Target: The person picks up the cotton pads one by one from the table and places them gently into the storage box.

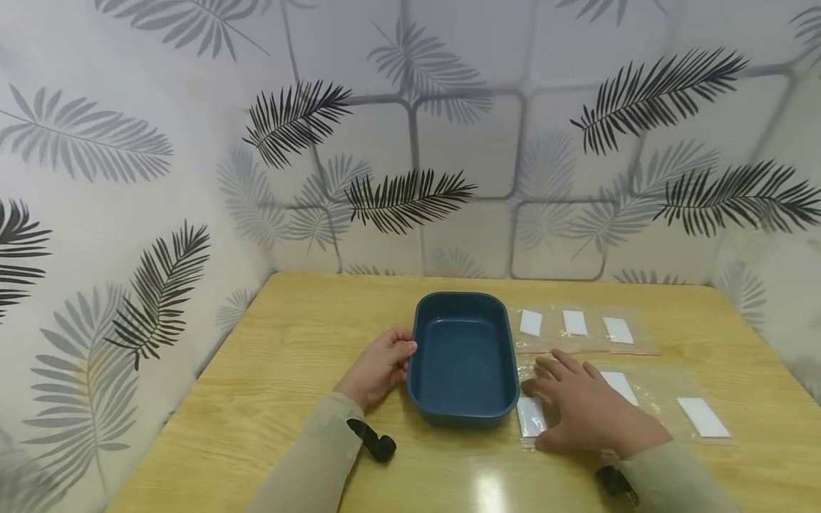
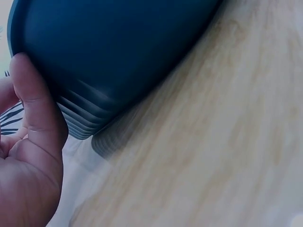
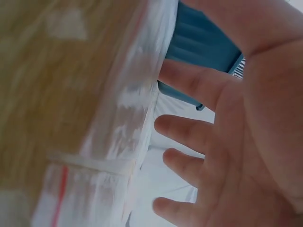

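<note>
A dark blue rectangular plastic bin (image 1: 463,417) with rounded corners stands at mid-table, hollow and bare inside. My left hand (image 1: 383,367) grips its left side, thumb by the rim. In the left wrist view the ribbed outer wall of the bin (image 2: 113,56) lies close against that hand (image 2: 35,156). My right hand (image 1: 580,406) spreads over clear zip bags right of the bin, fingers apart. Close to its thumb is a bag with a white label (image 1: 531,417). The right wrist view shows the fingers (image 3: 189,127) fanned beside the clear plastic (image 3: 128,99).
Behind the right hand, a row of clear bags with white labels (image 1: 574,323) lies flat. Another labelled bag (image 1: 703,417) is at the far right. The wooden table (image 1: 276,399) meets a leaf-patterned wall (image 1: 359,242) at its back edge.
</note>
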The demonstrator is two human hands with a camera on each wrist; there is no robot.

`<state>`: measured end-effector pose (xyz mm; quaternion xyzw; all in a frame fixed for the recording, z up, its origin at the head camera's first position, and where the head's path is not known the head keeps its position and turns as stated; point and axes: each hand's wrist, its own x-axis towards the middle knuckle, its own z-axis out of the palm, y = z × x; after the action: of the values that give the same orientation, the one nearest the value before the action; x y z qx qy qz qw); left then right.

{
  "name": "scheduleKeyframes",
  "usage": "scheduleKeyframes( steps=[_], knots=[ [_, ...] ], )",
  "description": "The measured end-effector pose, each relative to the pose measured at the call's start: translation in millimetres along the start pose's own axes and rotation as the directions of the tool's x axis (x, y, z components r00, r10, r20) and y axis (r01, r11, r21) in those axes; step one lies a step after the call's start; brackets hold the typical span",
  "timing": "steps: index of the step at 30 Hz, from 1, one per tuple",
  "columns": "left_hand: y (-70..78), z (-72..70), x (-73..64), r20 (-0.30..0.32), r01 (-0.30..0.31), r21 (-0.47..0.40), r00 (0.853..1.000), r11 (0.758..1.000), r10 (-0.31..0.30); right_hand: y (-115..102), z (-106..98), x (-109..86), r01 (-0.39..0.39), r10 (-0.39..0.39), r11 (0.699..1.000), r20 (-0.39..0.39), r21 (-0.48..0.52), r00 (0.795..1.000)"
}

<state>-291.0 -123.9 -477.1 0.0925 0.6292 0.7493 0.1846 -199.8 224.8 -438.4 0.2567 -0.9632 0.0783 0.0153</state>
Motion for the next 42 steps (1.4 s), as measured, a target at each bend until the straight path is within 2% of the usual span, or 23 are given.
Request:
scheduleKeyframes(
  steps=[5, 10, 18, 31, 38, 42],
  knots=[
    [2.9, 0.3, 2.5, 0.017, -0.042, 0.012, 0.999, 0.999, 0.042, 3.7, -0.7, 3.8, -0.004, 0.004, 1.000, -0.024, -0.004, 1.000],
    [-0.1, 0.8, 0.2, 0.022, -0.024, -0.006, 0.999, 1.000, 0.024, 1.8, -1.3, 1.5, -0.010, 0.009, 0.999, 0.018, 0.040, 1.000],
    [-1.1, 1.4, -5.1, 0.015, -0.015, -0.007, 1.000, 1.000, 0.015, 2.7, 5.0, -0.3, -0.004, 0.003, 0.997, 0.014, 0.083, 1.000],
    [-0.8, 1.6, -5.3, 0.017, -0.021, -0.030, 1.000, 0.999, 0.021, -2.2, 1.7, 1.9, 0.014, -0.013, 0.998, -0.033, 0.055, 0.999],
    [-1.1, 1.0, -7.1, 0.025, -0.010, -0.042, 1.000, 0.999, 0.011, -3.1, 3.4, 2.9, 0.052, -0.048, 0.997, -0.066, 0.050, 0.997],
    [-1.3, 1.4, -6.6, 0.035, -0.022, -0.030, 0.999, 0.999, 0.023, -1.9, 4.6, 2.4, 0.037, -0.032, 0.997, -0.071, 0.064, 0.997]
  ],
)
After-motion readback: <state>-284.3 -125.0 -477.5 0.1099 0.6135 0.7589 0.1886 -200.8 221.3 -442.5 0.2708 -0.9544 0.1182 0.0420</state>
